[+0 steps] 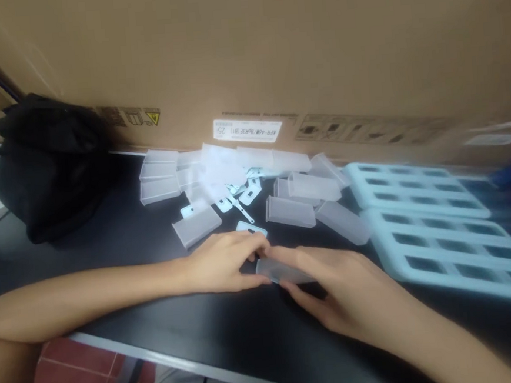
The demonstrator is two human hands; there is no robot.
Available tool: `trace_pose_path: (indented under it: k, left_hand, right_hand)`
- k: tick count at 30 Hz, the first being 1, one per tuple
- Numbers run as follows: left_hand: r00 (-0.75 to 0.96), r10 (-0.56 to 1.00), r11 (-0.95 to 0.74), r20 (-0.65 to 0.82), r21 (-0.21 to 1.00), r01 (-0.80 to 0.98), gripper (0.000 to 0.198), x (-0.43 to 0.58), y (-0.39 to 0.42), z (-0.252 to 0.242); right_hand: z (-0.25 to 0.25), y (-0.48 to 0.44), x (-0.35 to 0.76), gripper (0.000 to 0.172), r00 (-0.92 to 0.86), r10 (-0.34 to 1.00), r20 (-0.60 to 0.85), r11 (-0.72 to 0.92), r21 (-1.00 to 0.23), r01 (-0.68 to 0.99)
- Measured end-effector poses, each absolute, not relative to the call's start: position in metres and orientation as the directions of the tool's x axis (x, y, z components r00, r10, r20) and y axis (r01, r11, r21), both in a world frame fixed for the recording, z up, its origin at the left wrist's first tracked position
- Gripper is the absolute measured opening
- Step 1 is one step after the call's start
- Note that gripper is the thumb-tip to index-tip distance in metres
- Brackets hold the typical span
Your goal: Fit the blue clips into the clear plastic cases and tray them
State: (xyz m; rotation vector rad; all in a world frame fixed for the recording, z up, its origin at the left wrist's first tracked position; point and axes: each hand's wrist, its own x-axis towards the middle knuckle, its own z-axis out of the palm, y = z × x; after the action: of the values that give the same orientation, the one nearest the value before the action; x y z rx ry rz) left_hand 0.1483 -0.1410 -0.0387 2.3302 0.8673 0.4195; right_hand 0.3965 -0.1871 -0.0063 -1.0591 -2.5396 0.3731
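Note:
A small translucent plastic container (286,270) is held low over the black table, lying on its side. My right hand (333,274) is closed round it, with fingers above and thumb below. At its left end, which looks light blue, the fingertips and thumb of my left hand (223,262) pinch the edge. Exactly what the left fingertips press on is partly hidden and blurred. Just beyond my hands lies a light blue flat piece with a dark slot (252,228). A thin light blue stick-like part (241,209) lies behind it.
Several translucent containers (290,211) are heaped at the back among light blue parts. Two light blue trays with rectangular openings (377,241) stand at the right. A black bag (54,172) sits at the left. A large cardboard box (244,51) walls off the table's (195,326) back.

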Motion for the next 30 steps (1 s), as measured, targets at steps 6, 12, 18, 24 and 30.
trace_pose_path:
  k: [6,12,18,24,30]
  left_hand:
    - [0.754,0.652,-0.632,0.085,0.609,0.478,0.032,0.149,-0.142,-0.037]
    - [0.737,0.654,-0.639,0.170,0.645,0.418,0.029,0.148,-0.143,-0.037]
    - [0.573,0.619,-0.659,0.537,0.752,0.006,0.039,0.144,-0.143,-0.044]
    - [0.405,0.600,-0.698,0.690,0.698,-0.157,0.043,0.148,-0.143,-0.048]
    - [0.415,0.615,-0.704,0.671,0.704,-0.095,0.025,0.154,-0.170,-0.041]
  right_hand:
    - [-0.004,-0.191,0.394,0.057,-0.636,0.747,0.197,0.654,-0.394,0.646]
    - [-0.010,-0.184,0.393,0.042,-0.632,0.717,0.294,0.682,-0.481,0.551]
    - [-0.023,-0.179,0.387,0.021,-0.462,0.739,0.490,0.665,-0.640,0.385]
    - [-0.025,-0.186,0.381,0.020,-0.216,0.847,0.485,0.527,-0.719,0.453]
    - [-0.020,-0.193,0.362,0.012,-0.443,0.771,0.458,0.617,-0.711,0.338]
